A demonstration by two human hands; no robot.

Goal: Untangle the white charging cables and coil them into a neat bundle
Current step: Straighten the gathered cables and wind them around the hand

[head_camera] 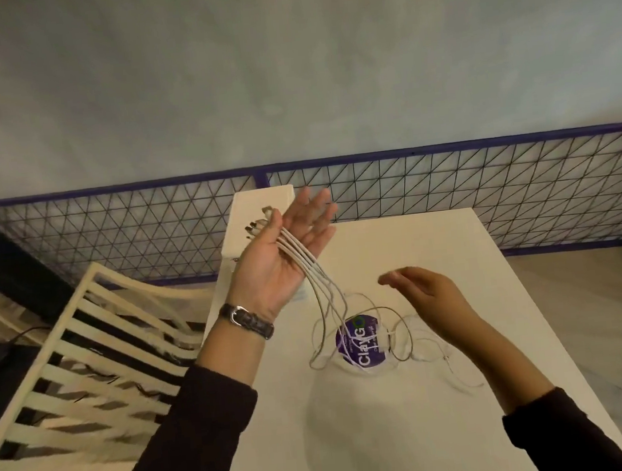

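Observation:
My left hand (285, 260) is raised palm up over the white table (456, 259). Several white charging cables (317, 272) run across its palm, and my thumb pins them there with their plug ends (259, 225) sticking out past it. The other fingers are stretched straight. From the palm the strands hang down to loose, overlapping loops (392, 345) lying on the table. My right hand (425, 289) hovers above those loops with relaxed fingers, holding nothing and slightly blurred.
A round purple sticker (353, 339) lies under the loops. A white box (261, 209) stands at the table's far left corner. A cream slatted chair (85, 355) is on the left. A purple wire-mesh fence (449, 184) runs behind the table.

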